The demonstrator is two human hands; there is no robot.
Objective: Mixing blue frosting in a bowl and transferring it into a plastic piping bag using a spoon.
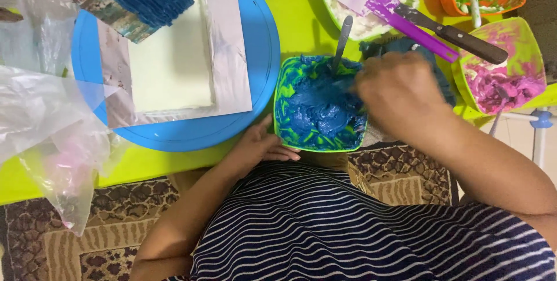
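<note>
Right now the right hand (399, 92) is curled shut around something at the edge of the green bowl (320, 104) of blue frosting (what it grips is hidden under the knuckles). A metal spoon handle (343, 34) rises from the frosting just beyond it. The left hand (259, 144) rests open against the bowl's near-left corner, steadying it. Left of that hand sits a blue round board (255, 55) carrying a white cake (171, 60); past the right hand lies a purple-smeared knife (418, 23).
</note>
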